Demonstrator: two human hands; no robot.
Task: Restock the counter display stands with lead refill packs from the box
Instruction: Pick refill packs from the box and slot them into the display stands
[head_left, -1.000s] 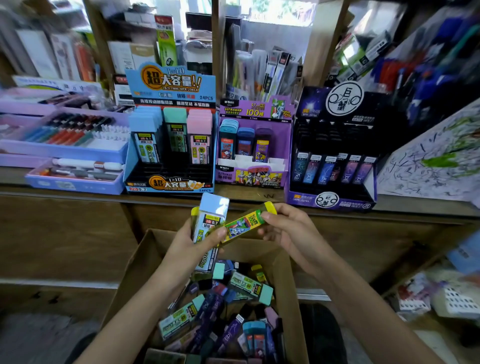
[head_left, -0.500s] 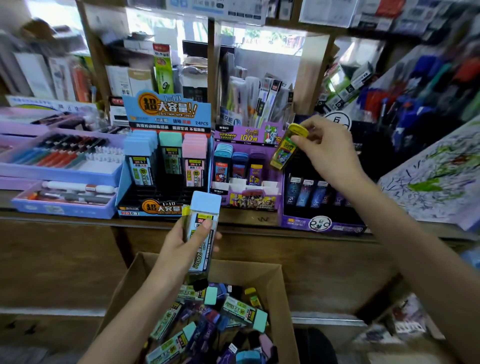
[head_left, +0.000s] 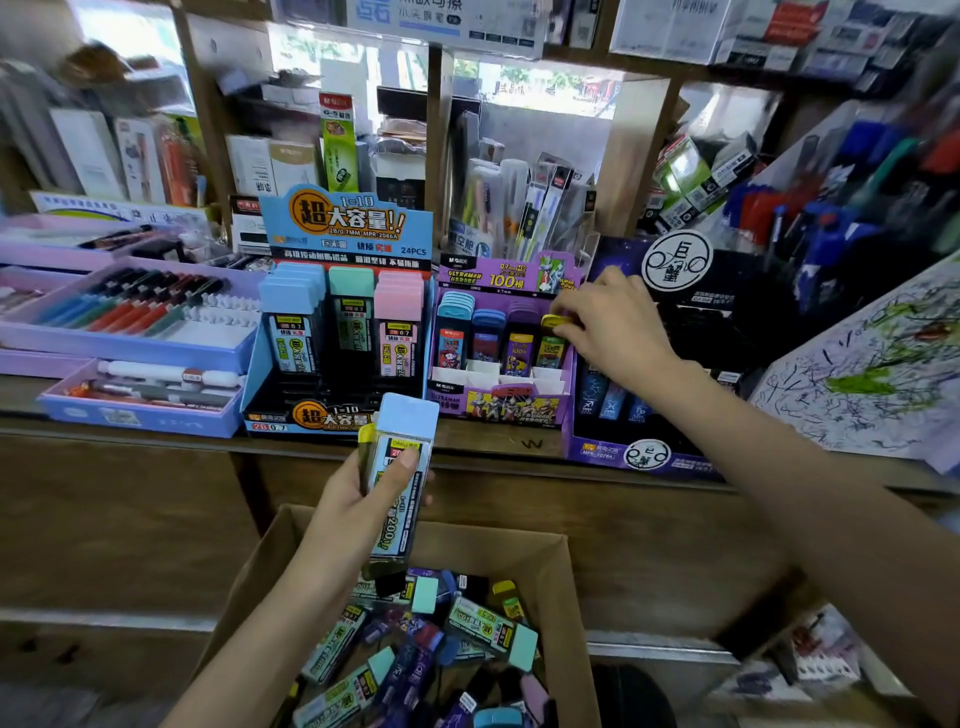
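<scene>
Our right hand (head_left: 613, 327) pinches the slim yellow-capped lead refill pack (head_left: 552, 340) upright into the end slot of the purple cardboard stand (head_left: 467, 275) at the counter's (head_left: 498, 441) front edge. Our left hand (head_left: 358, 504) grips a blue-capped clear pack (head_left: 402, 462), ready above the brown cardboard box (head_left: 566, 582).

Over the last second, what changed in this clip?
The right hand carried the yellow-capped pack up from over the box and is setting it into the rightmost slot of the purple stand, still gripping its cap. The left hand still holds the blue-capped pack above the box.

Right-hand fingers (head_left: 570, 314) pinch slotted pack (head_left: 549, 354), rightmost slot of middle stand (head_left: 498, 411); held pack (head_left: 408, 422) within left-hand fingers (head_left: 401, 466), above box (head_left: 565, 597).
</scene>
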